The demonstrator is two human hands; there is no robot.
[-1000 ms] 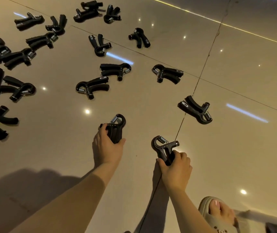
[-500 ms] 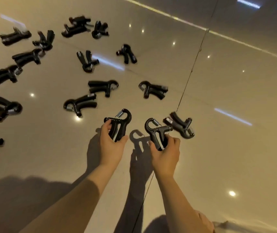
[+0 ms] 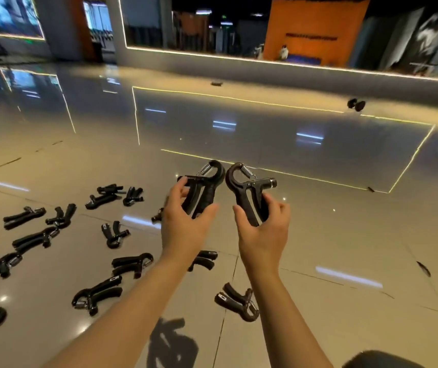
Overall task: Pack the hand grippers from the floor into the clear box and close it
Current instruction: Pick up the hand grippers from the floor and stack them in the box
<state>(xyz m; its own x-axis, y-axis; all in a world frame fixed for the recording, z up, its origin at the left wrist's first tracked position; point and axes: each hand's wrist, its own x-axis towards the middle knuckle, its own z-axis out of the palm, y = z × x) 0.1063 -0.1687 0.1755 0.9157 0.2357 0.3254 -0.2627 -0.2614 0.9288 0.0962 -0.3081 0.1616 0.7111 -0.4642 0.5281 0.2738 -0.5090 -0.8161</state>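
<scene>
Two hand grippers are now up off the floor [image 3: 318, 235], lifted since a second ago: left hand [image 3: 183, 229] closed round one gripper [image 3: 203, 189], right hand [image 3: 264, 232] round another [image 3: 247, 192]. Plenty still lie scattered (clear box nowhere visible, probably off-frame), so packing has barely begun.

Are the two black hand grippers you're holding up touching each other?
Apart. The head view shows pale floor in a narrow gap between the curved top of the left hand's gripper and that of the right hand's gripper.
</scene>
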